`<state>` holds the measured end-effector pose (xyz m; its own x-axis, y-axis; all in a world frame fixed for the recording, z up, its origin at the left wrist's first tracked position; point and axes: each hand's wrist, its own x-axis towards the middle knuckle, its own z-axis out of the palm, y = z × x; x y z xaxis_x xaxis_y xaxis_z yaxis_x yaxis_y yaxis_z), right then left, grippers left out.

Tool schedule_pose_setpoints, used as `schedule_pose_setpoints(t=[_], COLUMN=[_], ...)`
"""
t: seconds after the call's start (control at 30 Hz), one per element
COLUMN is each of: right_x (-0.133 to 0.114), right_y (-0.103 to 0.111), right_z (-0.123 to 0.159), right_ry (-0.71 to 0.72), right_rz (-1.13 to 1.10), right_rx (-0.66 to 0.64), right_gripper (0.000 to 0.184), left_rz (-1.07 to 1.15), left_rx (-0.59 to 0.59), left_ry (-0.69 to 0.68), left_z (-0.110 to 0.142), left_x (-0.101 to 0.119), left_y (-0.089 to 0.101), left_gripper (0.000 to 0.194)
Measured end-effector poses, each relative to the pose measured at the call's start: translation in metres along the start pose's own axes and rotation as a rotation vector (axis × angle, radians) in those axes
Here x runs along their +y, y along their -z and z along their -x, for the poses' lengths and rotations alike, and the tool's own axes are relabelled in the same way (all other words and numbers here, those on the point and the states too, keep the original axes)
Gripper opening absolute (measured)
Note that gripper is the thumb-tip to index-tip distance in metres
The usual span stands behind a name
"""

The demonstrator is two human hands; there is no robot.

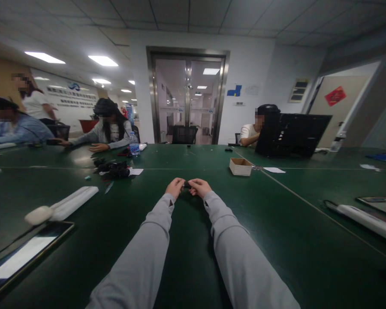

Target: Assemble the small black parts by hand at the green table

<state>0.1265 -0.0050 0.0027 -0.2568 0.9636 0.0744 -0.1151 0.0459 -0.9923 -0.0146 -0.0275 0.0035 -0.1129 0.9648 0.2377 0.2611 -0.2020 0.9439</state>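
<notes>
Hands (174, 187) (two) on one black object (187, 185)

Small black object (187, 185) between the fingers (193, 183)

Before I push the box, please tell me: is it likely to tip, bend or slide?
The box looks low and wide, so it will probably not tip. Its straight walls suggest it is fairly stiff and should hardly bend. The table has a smooth sheen, so the box may slide easily.

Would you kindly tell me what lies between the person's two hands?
A small black object, held between the left hand and the right hand, shows in the head view.
</notes>
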Motion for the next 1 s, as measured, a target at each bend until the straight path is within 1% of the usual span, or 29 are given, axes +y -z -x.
schedule_pose_setpoints(t=[0.27, 0.63, 1.0], right_x=[0.0012, 0.0005, 0.0011], right_y=[0.0009, 0.0006, 0.0014], right_z=[-0.0016, 0.0000, -0.0012], right_ry=[0.006, 0.003, 0.007], right_rz=[0.000, 0.002, 0.002], right_rx=[-0.010, -0.015, -0.013], right_gripper=[0.021, 0.026, 0.023], left_rz=[0.002, -0.015, -0.029], left_rx=[-0.032, -0.023, -0.002], left_ry=[0.049, 0.009, 0.013], left_z=[0.0001, -0.0002, -0.0005], left_x=[0.0018, -0.0003, -0.0005], left_y=[0.0010, 0.0003, 0.0001], left_gripper=[0.025, 0.024, 0.024])
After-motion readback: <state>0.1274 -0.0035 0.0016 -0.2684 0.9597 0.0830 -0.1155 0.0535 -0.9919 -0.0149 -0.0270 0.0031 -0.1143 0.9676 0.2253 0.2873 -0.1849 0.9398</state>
